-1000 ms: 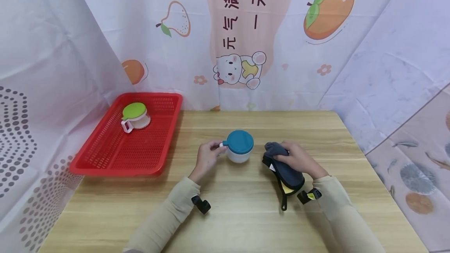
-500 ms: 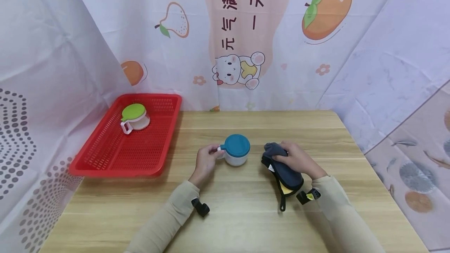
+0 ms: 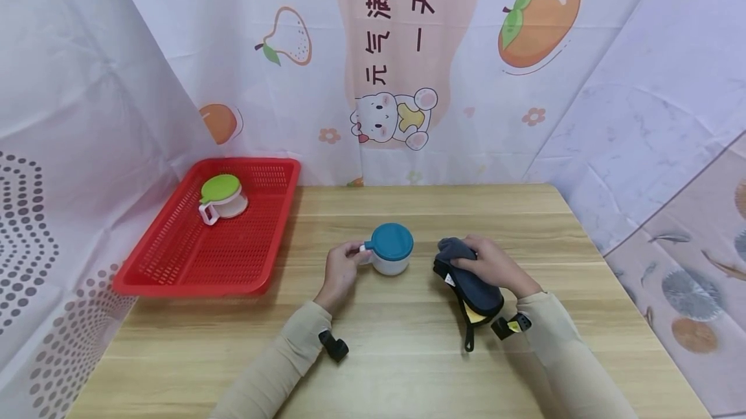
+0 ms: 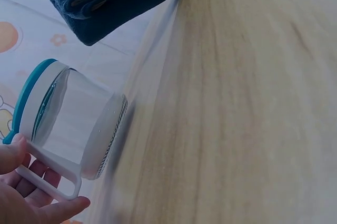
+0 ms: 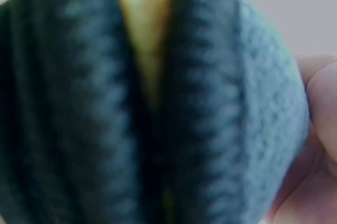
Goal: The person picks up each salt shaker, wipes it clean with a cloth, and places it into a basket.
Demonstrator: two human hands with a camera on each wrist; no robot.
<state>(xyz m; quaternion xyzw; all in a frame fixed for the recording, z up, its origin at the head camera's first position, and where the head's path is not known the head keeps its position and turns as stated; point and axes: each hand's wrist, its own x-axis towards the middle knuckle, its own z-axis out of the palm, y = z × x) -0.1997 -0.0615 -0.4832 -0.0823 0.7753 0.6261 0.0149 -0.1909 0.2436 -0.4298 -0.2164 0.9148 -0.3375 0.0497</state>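
A seasoning jar [image 3: 391, 245] with a blue lid, clear body and white handle stands near the middle of the table. My left hand [image 3: 340, 270] holds it by the handle; the left wrist view shows thumb and fingers around the handle [image 4: 52, 164]. The jar's base is at or very close to the tabletop. To its right, my right hand [image 3: 493, 267] grips a folded dark blue-grey cloth [image 3: 479, 291] with black edging, a yellow inner side and a hanging loop. In the right wrist view the cloth [image 5: 210, 103] fills most of the picture, blurred.
At the left stands a red plastic basket [image 3: 233, 263]. Inside, towards its back left, sits another jar [image 3: 224, 197] with a green lid and white handle. The wooden table [image 3: 408, 367] ends at a printed curtain [image 3: 466, 160] behind, with more cloth on both sides.
Over the last second the blue-lidded jar has come slightly nearer and left with my left hand, then stayed almost still. My right hand and the cloth have barely moved.
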